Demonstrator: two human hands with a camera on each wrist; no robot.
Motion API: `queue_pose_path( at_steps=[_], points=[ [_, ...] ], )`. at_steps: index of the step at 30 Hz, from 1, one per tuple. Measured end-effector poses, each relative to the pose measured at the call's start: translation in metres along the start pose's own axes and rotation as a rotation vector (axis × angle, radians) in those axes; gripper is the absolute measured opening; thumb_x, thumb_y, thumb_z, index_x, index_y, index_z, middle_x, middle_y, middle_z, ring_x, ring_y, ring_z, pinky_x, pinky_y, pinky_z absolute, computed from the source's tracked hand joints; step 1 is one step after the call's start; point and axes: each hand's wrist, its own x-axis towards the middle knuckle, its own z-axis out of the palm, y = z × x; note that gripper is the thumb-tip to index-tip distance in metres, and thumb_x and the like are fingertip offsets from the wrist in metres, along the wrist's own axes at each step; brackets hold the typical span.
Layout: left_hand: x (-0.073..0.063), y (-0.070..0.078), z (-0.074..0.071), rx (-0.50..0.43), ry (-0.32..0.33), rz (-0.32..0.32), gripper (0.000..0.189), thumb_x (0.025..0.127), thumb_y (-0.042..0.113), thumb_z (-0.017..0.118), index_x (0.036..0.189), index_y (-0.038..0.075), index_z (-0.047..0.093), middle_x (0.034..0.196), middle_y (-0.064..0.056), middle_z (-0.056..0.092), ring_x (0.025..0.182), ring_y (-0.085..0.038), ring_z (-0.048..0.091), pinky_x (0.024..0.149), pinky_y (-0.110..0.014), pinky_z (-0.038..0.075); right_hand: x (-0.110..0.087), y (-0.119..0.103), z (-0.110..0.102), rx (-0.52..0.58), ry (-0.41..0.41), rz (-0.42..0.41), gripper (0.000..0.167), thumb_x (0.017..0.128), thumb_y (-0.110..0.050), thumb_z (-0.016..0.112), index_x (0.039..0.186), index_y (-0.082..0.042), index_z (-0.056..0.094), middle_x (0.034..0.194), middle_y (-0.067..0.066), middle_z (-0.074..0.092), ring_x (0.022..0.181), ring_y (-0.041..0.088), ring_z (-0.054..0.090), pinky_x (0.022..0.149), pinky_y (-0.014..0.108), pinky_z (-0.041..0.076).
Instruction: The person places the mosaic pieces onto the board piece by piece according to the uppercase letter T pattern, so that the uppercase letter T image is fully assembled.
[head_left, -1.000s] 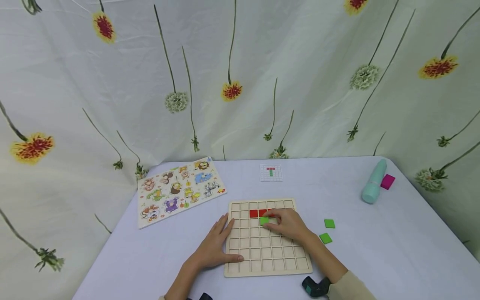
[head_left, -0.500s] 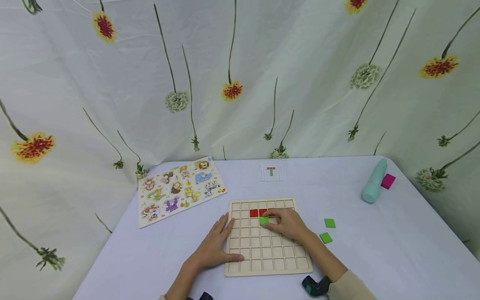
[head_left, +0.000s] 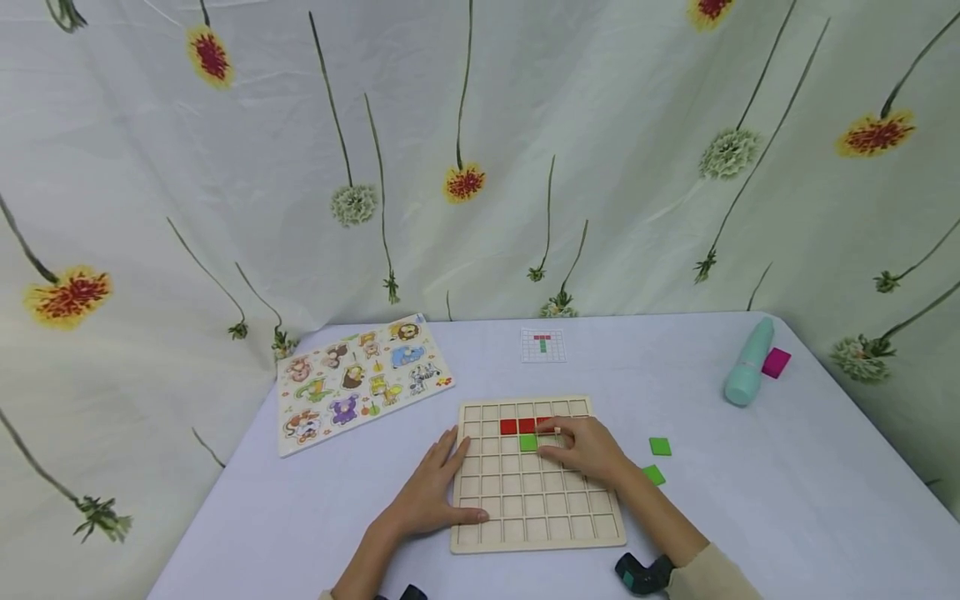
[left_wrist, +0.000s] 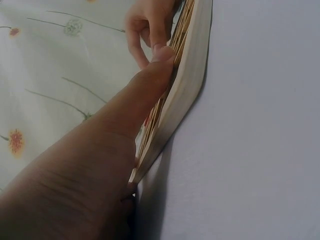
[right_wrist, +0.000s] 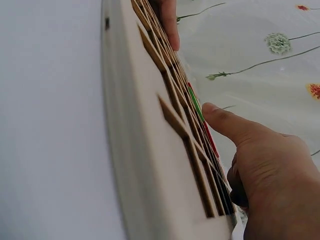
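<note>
Green tile (head_left: 528, 442) is sitting in a cell of the wooden grid board (head_left: 510, 507), just left of the fingertips of the right hand (head_left: 588, 450), and I am seeing it directly below the middle one of three red tiles (head_left: 527, 426). The rightmost red tile is being partly covered by that hand's fingers. From my remote seat I am making out nothing held in the right hand: its thumb and forefinger are curving toward each other with a gap between them. I am not managing to tell whether the thumb is touching the tile's edge. The left hand (head_left: 427, 492) is resting on the board's left side, its fingers spreading along the edge and its thumb lying over the wood. Just right of the right forearm (head_left: 660, 517), I am finding two loose green tiles (head_left: 660, 447) lying on the white cloth (head_left: 750, 483), the nearer one partly hiding behind that arm. Ahead of both hands, a small printed card (head_left: 543, 353) is showing a red bar above a green stem. Ahead and left of the left hand, an animal picture board (head_left: 356, 385) is lying, while well ahead and right of the right hand a teal tapered object (head_left: 748, 364) is lying beside a magenta piece (head_left: 776, 362)
</note>
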Motion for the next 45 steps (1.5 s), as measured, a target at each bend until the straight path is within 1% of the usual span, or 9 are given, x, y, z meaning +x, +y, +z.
queue_pose_path(
  at_steps=[6, 12, 15, 19, 25, 28, 31, 37, 45],
  points=[
    [0.0, 0.0, -0.001, -0.01, 0.009, 0.0, 0.113, 0.063, 0.076, 0.061, 0.146, 0.009, 0.026, 0.153, -0.013, 0.01, 0.139, -0.03, 0.007, 0.109, -0.049, 0.017, -0.012, 0.012, -0.014, 0.014, 0.038, 0.02, 0.028, 0.078, -0.033, 0.074, 0.103, -0.02, 0.069, 0.047, -0.014, 0.031, 0.043, -0.001, 0.025, 0.041, 0.018, 0.023],
    [0.0, 0.0, 0.0, -0.007, 0.007, 0.007, 0.112, 0.063, 0.076, 0.061, 0.146, 0.009, 0.026, 0.153, -0.013, 0.01, 0.139, -0.03, 0.007, 0.109, -0.049, 0.017, -0.03, 0.029, -0.032, 0.009, 0.104, 0.001, 0.027, 0.077, -0.029, 0.076, 0.1, -0.017, 0.07, 0.048, -0.015, 0.028, 0.044, -0.002, 0.021, 0.04, 0.017, 0.021],
    [0.0, 0.0, -0.001, -0.006, 0.009, 0.004, 0.113, 0.063, 0.076, 0.061, 0.146, 0.009, 0.026, 0.153, -0.013, 0.01, 0.139, -0.03, 0.008, 0.109, -0.048, 0.017, -0.04, 0.039, -0.041, -0.014, 0.132, -0.004, 0.027, 0.076, -0.031, 0.076, 0.099, -0.018, 0.07, 0.049, -0.016, 0.028, 0.044, -0.003, 0.021, 0.04, 0.017, 0.022],
    [0.0, 0.0, 0.0, -0.005, 0.009, -0.001, 0.113, 0.063, 0.076, 0.061, 0.146, 0.009, 0.026, 0.153, -0.012, 0.009, 0.139, -0.03, 0.008, 0.109, -0.049, 0.017, -0.054, 0.05, -0.053, -0.053, 0.157, 0.016, 0.027, 0.075, -0.033, 0.076, 0.098, -0.021, 0.07, 0.048, -0.017, 0.029, 0.044, -0.003, 0.022, 0.04, 0.017, 0.024],
    [0.0, 0.0, 0.001, 0.001, 0.008, -0.005, 0.114, 0.062, 0.077, 0.061, 0.147, 0.01, 0.025, 0.153, -0.012, 0.009, 0.139, -0.03, 0.008, 0.109, -0.047, 0.016, -0.073, 0.066, -0.072, -0.116, 0.213, 0.036, 0.026, 0.075, -0.031, 0.077, 0.097, -0.02, 0.07, 0.05, -0.016, 0.026, 0.045, -0.002, 0.021, 0.04, 0.019, 0.023],
    [0.001, 0.0, 0.0, 0.001, 0.009, -0.007, 0.115, 0.062, 0.077, 0.061, 0.147, 0.01, 0.024, 0.153, -0.013, 0.009, 0.139, -0.03, 0.008, 0.11, -0.047, 0.015, -0.081, 0.074, -0.08, -0.156, 0.237, 0.043, 0.026, 0.074, -0.03, 0.078, 0.096, -0.021, 0.07, 0.05, -0.017, 0.026, 0.046, -0.002, 0.021, 0.04, 0.019, 0.023],
    [0.001, 0.0, 0.0, -0.001, 0.009, -0.006, 0.115, 0.062, 0.077, 0.061, 0.147, 0.01, 0.025, 0.153, -0.013, 0.01, 0.139, -0.029, 0.008, 0.11, -0.046, 0.015, -0.089, 0.082, -0.086, -0.172, 0.253, 0.052, 0.026, 0.073, -0.029, 0.079, 0.096, -0.021, 0.07, 0.05, -0.018, 0.026, 0.046, -0.002, 0.022, 0.039, 0.019, 0.023],
    [0.001, 0.0, 0.0, 0.001, 0.009, -0.008, 0.114, 0.061, 0.077, 0.061, 0.147, 0.01, 0.025, 0.153, -0.012, 0.009, 0.139, -0.029, 0.008, 0.11, -0.047, 0.015, -0.098, 0.093, -0.094, -0.165, 0.27, 0.033, 0.027, 0.072, -0.026, 0.08, 0.096, -0.021, 0.07, 0.051, -0.018, 0.026, 0.047, -0.003, 0.021, 0.039, 0.019, 0.023],
    [0.001, 0.0, 0.001, 0.003, 0.015, -0.011, 0.114, 0.061, 0.077, 0.061, 0.147, 0.011, 0.025, 0.153, -0.012, 0.01, 0.139, -0.029, 0.008, 0.109, -0.048, 0.017, -0.099, 0.094, -0.097, -0.166, 0.267, 0.02, 0.029, 0.071, -0.025, 0.08, 0.098, -0.018, 0.07, 0.051, -0.019, 0.025, 0.047, -0.004, 0.02, 0.039, 0.018, 0.023]
  ],
)
